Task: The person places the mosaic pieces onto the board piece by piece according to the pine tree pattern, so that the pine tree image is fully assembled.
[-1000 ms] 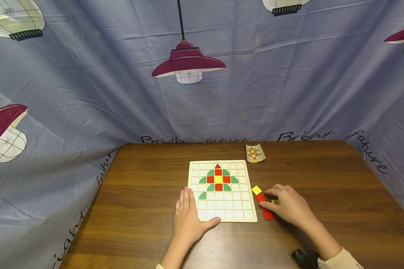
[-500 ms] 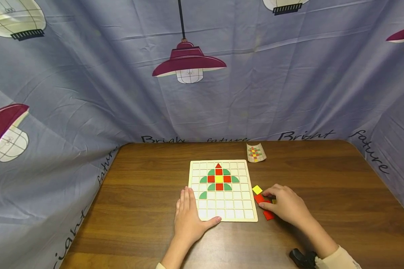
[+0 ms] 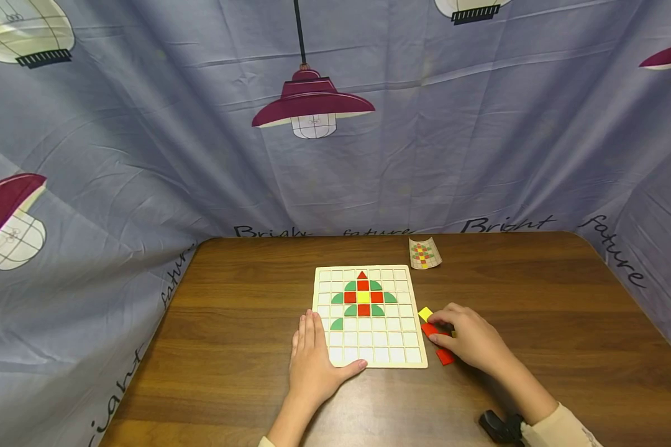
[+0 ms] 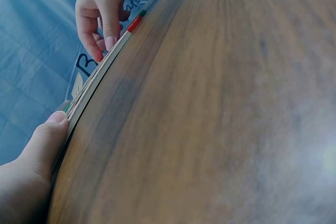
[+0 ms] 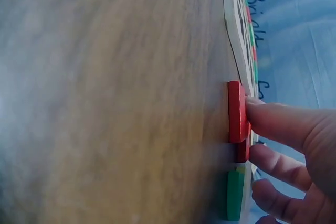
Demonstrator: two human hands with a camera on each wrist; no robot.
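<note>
A cream grid board (image 3: 373, 339) lies flat on the table, bearing a pattern of red, green and yellow tiles. My left hand (image 3: 312, 367) rests at its lower-left corner, fingers straight along the left edge and thumb on the near edge. Right of the board, my right hand (image 3: 475, 338) bends over loose tiles, its thumb and index finger pinching a red square tile (image 3: 428, 329). A yellow tile (image 3: 425, 314) sits just beyond the fingertips, and another red tile (image 3: 445, 357) lies nearer. In the right wrist view, a green tile (image 5: 234, 195) stands out under the curled fingers, which partly hide the pile.
A small curled pattern card (image 3: 424, 254) lies behind the board's right corner. The wooden table (image 3: 229, 335) meets a blue-grey printed curtain (image 3: 414, 167) at the back and sides. A black strap (image 3: 501, 428) circles my right wrist.
My right hand has shifted slightly left over the loose tiles, the index fingertip closer to the yellow tile. My left hand and the board have stayed put.
</note>
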